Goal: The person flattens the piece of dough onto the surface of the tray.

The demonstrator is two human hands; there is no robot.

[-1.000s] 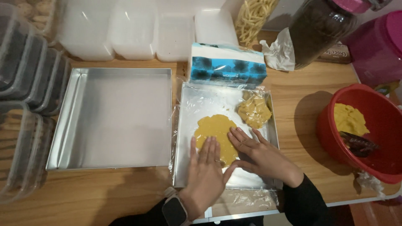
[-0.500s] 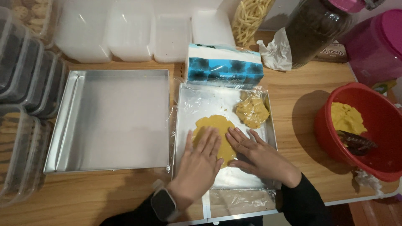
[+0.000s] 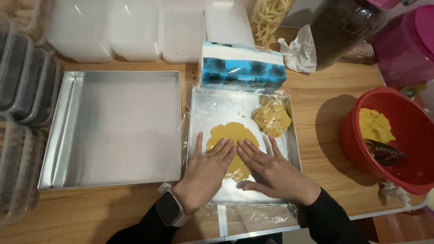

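Note:
A flat round of yellow dough (image 3: pixel 230 135) lies under clear plastic wrap in a small metal tray (image 3: pixel 291 151). My left hand (image 3: pixel 205 174) presses flat on the dough's near left part, fingers spread. My right hand (image 3: pixel 271 169) lies flat beside it, its fingertips on the dough's near right edge. A lump of yellow dough wrapped in plastic (image 3: pixel 272 118) sits in the tray's far right corner. A smartwatch is on my left wrist.
A larger bare metal tray (image 3: pixel 113 129) sits to the left. A blue tissue pack (image 3: pixel 242 68) stands behind the small tray. A red bowl (image 3: pixel 357 149) with dough and a dark utensil is at right. Plastic containers line the back and left; a dark jar (image 3: pixel 343 29) stands behind.
Both hands slid slightly back toward me over the dough, which now looks a little wider and flatter. Nothing else moved.

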